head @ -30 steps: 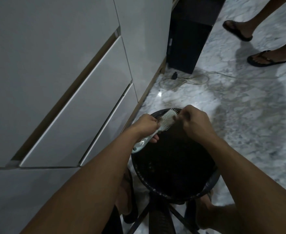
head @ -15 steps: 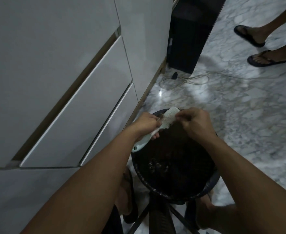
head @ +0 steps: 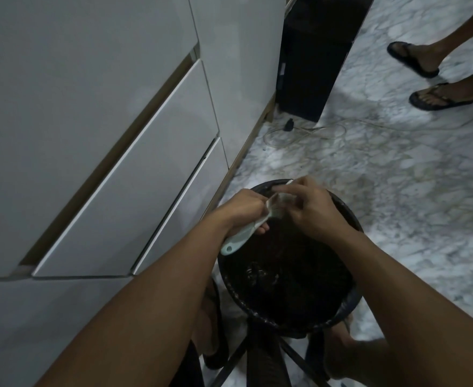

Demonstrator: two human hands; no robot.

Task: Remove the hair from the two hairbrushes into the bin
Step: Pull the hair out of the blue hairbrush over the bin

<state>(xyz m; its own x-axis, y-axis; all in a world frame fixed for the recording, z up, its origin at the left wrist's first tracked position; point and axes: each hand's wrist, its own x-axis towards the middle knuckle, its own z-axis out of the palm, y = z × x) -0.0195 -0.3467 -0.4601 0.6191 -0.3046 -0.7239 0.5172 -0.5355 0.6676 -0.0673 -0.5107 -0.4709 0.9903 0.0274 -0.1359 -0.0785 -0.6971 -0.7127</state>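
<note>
Nearest me, a black bin (head: 257,303) sits on the marble floor (head: 397,191) beside white drawers (head: 145,177). Above its far rim my left hand (head: 240,210) is wrapped around the handle of a pale hairbrush (head: 260,222), whose head tilts up toward my right hand (head: 313,210). That hand's fingers (head: 294,202) curl onto the bristle head; whether they pinch hair I cannot tell. Farther off lies a cable (head: 308,131), then a black cabinet (head: 313,57) and someone's sandalled feet (head: 436,96).
</note>
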